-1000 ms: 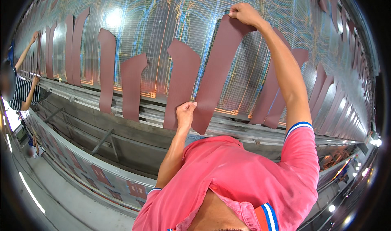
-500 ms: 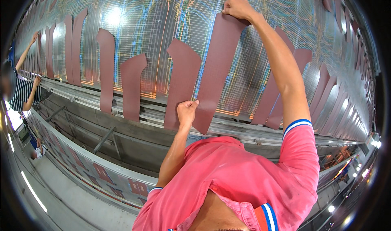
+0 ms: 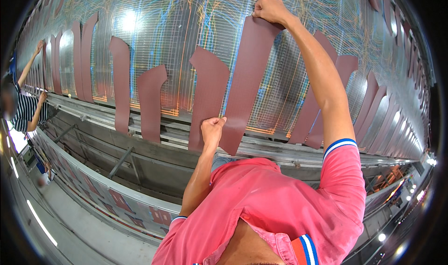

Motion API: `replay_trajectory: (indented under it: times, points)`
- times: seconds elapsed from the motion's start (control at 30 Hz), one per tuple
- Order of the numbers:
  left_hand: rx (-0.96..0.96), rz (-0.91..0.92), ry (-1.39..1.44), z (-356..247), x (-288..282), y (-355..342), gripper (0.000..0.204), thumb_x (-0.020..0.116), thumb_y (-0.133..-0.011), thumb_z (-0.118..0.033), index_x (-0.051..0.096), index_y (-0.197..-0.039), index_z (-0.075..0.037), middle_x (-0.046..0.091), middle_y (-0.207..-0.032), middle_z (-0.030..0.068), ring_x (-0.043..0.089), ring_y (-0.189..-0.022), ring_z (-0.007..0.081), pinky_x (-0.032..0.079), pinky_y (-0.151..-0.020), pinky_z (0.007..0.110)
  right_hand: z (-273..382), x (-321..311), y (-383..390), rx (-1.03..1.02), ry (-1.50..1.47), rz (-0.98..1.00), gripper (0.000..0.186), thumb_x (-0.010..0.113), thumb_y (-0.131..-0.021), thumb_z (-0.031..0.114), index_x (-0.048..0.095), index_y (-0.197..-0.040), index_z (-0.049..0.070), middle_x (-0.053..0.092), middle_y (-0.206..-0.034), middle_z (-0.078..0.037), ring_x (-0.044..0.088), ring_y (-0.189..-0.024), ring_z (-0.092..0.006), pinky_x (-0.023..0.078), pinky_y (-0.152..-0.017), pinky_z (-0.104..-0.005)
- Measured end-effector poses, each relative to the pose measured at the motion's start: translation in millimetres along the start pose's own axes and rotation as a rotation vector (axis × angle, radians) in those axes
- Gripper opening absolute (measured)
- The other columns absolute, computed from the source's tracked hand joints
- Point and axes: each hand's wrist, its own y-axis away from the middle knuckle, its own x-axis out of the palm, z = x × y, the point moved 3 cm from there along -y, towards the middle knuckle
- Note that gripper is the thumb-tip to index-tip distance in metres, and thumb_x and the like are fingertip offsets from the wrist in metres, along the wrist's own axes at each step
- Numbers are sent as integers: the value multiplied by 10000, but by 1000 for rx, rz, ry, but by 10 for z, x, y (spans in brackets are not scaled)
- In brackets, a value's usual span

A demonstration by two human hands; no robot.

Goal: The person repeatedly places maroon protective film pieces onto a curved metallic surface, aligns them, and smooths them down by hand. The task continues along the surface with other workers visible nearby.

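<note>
The right hand (image 3: 269,10) pinched the far left corner of a long maroon panel (image 3: 249,73); the left hand (image 3: 213,132) pinched its near left edge. The panel stretched over the line-marked metal table (image 3: 151,41), right of a shorter maroon panel (image 3: 210,83).

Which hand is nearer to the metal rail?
Left. The left hand is close by the metal rail, at the long strip's lower left edge; the right hand is at its upper end, well away.
</note>
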Motion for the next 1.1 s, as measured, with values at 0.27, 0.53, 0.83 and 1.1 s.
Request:
replay_trajectory:
  times: [0.27, 0.53, 0.83, 1.1]
  points:
    - [17, -14, -33, -73, -16, 23, 265, 741, -828, -207, 694, -698, 19, 439, -534, -76, 364, -505, 43, 277, -459, 283, 10, -15, 14, 6, 74, -37, 214, 688, -839, 329, 736, -890, 127, 684, -970, -107, 573, -1067, -289, 455, -902, -489]
    - [35, -11, -55, -77, -30, 26, 269, 744, -822, -224, 706, -712, 18, 424, -519, -70, 365, -498, 44, 273, -452, 293, -39, 1, -48, 77, -88, 10, 255, 701, -732, 325, 757, -851, 106, 702, -864, -178, 653, -836, -341, 495, -757, -485]
    - [3, -24, -48, -121, -28, 28, 293, 746, -809, -238, 703, -715, 36, 476, -475, 2, 416, -465, 80, 339, -457, 333, -30, -63, -34, 108, -160, 13, 234, 716, -713, 274, 758, -847, 87, 708, -814, -179, 671, -748, -320, 527, -694, -429]
    - [-17, -27, 5, -69, -5, 3, 268, 752, -807, -207, 677, -667, 9, 427, -523, -71, 347, -493, 44, 246, -448, 290, -26, -56, -37, 92, -180, 10, 235, 707, -714, 272, 755, -849, 85, 703, -795, -176, 663, -723, -310, 522, -678, -424]
